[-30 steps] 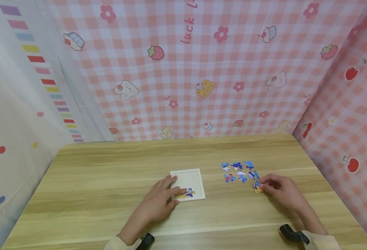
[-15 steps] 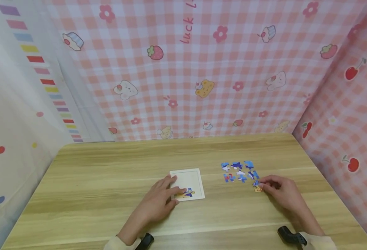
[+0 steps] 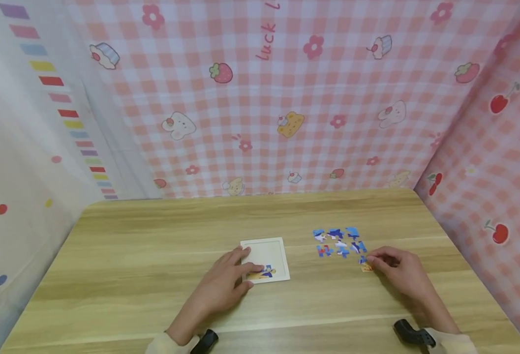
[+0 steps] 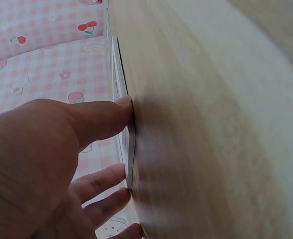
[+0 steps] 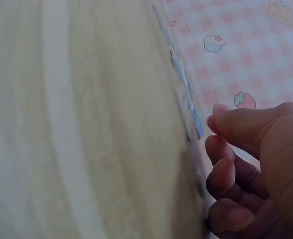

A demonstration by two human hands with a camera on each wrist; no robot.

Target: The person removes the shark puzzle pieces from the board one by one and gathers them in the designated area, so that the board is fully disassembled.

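My left hand (image 3: 224,282) rests on the left side of a white square puzzle tray (image 3: 285,260). One finger presses inside it on a blue and yellow puzzle piece (image 3: 268,272) at the bottom, and the thumb (image 4: 114,117) touches the tray's near edge. At the right, my right hand (image 3: 399,273) has thumb and fingertips just beside a blue and yellow puzzle piece (image 3: 365,266) lying on the table. Its fingers are loosely curled; in the right wrist view nothing shows between thumb and index finger, and a blue-edged piece (image 5: 200,128) lies just beyond them.
Several loose blue, white and red puzzle pieces (image 3: 342,250) lie in rough rows between the tray and my right hand. They lie flat on the wooden table (image 3: 153,246). Pink checked cloth (image 3: 260,98) hangs behind the table and at the right, pale cloth at the left.
My right fingertips have drawn slightly off the blue and yellow piece toward its right edge, so more of it shows. The left hand and tray stay put.
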